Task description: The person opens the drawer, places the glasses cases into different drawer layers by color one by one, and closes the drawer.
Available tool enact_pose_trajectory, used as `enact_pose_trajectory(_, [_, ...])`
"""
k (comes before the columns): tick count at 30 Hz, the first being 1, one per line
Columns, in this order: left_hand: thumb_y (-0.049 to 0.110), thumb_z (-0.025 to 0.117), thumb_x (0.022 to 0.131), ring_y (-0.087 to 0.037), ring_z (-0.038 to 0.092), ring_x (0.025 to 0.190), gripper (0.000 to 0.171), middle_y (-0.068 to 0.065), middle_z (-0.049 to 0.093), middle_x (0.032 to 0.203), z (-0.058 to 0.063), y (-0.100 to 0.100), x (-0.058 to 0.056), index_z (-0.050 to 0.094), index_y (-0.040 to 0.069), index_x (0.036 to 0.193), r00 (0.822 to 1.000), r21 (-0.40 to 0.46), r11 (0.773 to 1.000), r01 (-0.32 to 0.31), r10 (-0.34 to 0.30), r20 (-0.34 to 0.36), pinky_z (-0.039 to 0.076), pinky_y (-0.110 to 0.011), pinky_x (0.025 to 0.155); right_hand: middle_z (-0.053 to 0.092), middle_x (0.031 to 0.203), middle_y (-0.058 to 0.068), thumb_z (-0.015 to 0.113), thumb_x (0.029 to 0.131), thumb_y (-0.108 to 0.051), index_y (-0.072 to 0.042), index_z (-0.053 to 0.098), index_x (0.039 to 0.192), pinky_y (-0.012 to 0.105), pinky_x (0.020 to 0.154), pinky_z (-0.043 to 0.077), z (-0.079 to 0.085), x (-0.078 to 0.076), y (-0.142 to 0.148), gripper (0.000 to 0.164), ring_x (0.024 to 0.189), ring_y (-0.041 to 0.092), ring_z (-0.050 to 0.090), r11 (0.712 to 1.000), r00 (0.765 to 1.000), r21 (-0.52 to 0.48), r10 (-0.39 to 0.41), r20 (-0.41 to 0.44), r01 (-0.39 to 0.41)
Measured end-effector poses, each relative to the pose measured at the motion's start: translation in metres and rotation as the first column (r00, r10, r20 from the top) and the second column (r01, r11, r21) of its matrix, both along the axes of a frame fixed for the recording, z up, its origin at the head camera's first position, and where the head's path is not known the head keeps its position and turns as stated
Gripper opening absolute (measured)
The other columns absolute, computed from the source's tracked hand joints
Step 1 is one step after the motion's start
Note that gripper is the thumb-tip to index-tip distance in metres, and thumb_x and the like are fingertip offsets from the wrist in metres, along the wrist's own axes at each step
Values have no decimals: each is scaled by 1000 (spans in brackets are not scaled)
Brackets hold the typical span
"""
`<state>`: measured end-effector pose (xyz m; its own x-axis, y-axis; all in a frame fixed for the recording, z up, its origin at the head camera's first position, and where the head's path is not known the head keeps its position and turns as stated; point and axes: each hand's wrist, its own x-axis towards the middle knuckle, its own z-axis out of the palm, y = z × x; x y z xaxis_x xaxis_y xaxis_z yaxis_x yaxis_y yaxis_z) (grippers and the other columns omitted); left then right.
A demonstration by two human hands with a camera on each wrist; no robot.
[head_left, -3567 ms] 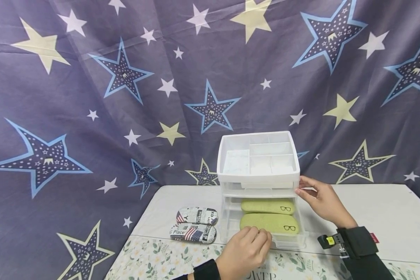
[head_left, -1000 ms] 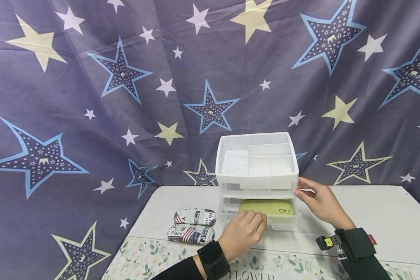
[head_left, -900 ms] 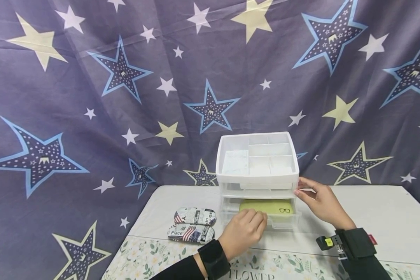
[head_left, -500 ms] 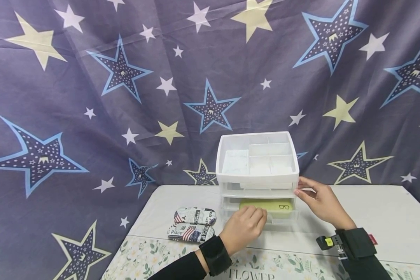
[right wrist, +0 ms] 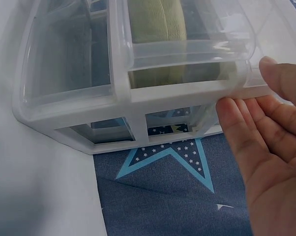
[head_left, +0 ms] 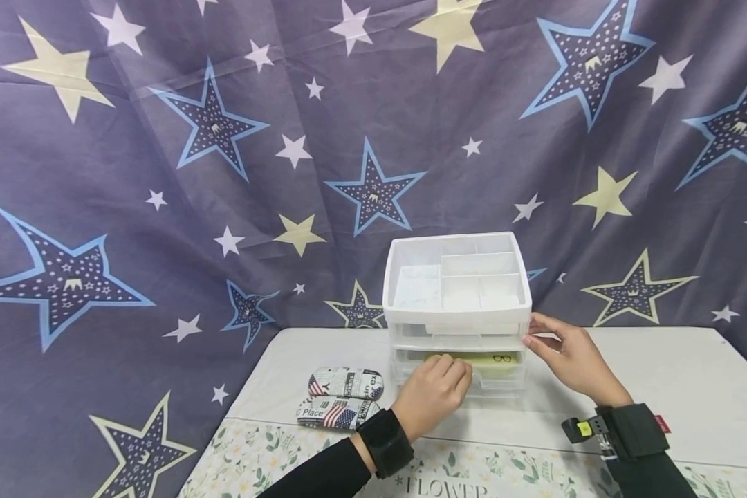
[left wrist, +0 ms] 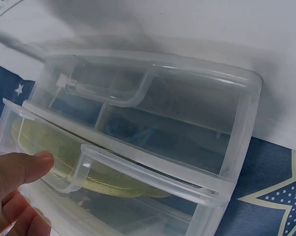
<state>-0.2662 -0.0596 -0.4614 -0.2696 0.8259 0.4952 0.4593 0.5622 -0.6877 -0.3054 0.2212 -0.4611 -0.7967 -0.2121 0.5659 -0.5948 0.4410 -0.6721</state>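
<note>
A white-framed plastic drawer unit (head_left: 457, 315) stands on the table, a divided tray on top. Its clear drawer (head_left: 504, 384) is nearly pushed in, its front slightly proud of the frame in the wrist views. Through the clear plastic shows a green glasses case (left wrist: 103, 179); only one shows now. My left hand (head_left: 432, 391) is curled at the drawer front, its thumb on the handle and its fingers on the other side. My right hand (head_left: 573, 360) grips the unit's right front corner, thumb at the front edge and fingertips against the side.
Two newspaper-print glasses cases, one (head_left: 346, 382) behind the other (head_left: 336, 412), lie left of the unit. The white table (head_left: 660, 387) has a floral cloth (head_left: 255, 456) along its front. A star-patterned curtain (head_left: 131, 194) hangs behind.
The drawer has moved back into the unit with my left hand on its front, hiding most of the two green glasses cases. My right hand has stayed at the corner.
</note>
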Motion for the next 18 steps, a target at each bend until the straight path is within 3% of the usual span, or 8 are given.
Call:
enact_pose_trajectory(6, [9, 61, 100, -13, 63, 87, 20, 2, 68, 99, 0, 2, -5, 77, 11, 112, 1000, -5, 1000, -20, 20, 3, 57, -24, 80, 70, 115, 18, 70, 99, -10, 9, 57, 138, 10, 93, 52, -1, -1, 0, 46, 105, -3, 62, 1000, 1000, 9, -13, 11, 13])
enact_pose_trajectory(11, [12, 65, 98, -11, 64, 89, 18, 3, 69, 101, 0, 1, -10, 76, 12, 113, 999, -15, 999, -31, 31, -10, 58, -23, 81, 70, 114, 18, 70, 99, -10, 10, 57, 138, 9, 93, 51, -1, -1, -1, 46, 105, -3, 61, 1000, 1000, 12, -22, 13, 22])
enact_pose_trajectory(15, [14, 69, 97, -10, 64, 91, 18, 3, 69, 102, 0, 1, -14, 76, 14, 114, 999, -22, 999, -33, 32, -25, 58, -22, 83, 71, 113, 18, 71, 98, -8, 10, 57, 137, 13, 93, 53, -1, -2, 0, 46, 104, -8, 59, 1000, 1000, 8, -22, 7, 21])
enact_pose_trajectory(18, [13, 66, 99, -10, 63, 90, 18, 3, 68, 102, -1, 1, -16, 76, 13, 114, 999, -24, 999, -27, 27, -20, 57, -22, 82, 71, 113, 18, 71, 98, -8, 10, 57, 137, 17, 93, 55, -1, -2, 0, 46, 104, -3, 62, 1000, 1000, 13, -26, 3, 26])
